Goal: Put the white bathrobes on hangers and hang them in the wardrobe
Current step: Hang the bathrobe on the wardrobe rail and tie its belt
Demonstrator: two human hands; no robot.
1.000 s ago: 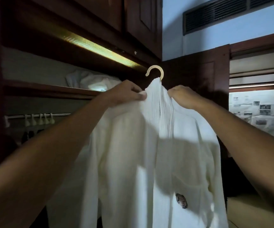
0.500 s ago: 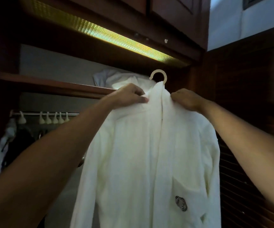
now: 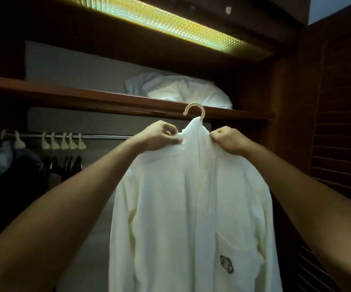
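Observation:
A white bathrobe (image 3: 183, 207) with a crest on its chest pocket hangs from a cream hanger whose hook (image 3: 194, 109) sticks up above the collar. My left hand (image 3: 159, 138) grips the robe's left shoulder by the collar. My right hand (image 3: 227, 141) grips the right shoulder. I hold the robe up in front of the open wardrobe, with the hook free in the air in front of the shelf edge, above and to the right of the metal rail (image 3: 98, 136).
Several empty cream hangers (image 3: 63, 142) hang on the rail at the left, with dark clothes (image 3: 6, 175) below them. White bedding (image 3: 183, 91) lies on the wooden shelf (image 3: 65, 95) under a lit strip lamp (image 3: 170, 22). A slatted door (image 3: 343, 144) stands at the right.
The view has turned left from the room toward the wardrobe interior. The robe on its hanger has been carried closer to the shelf and rail; both hands keep their grip.

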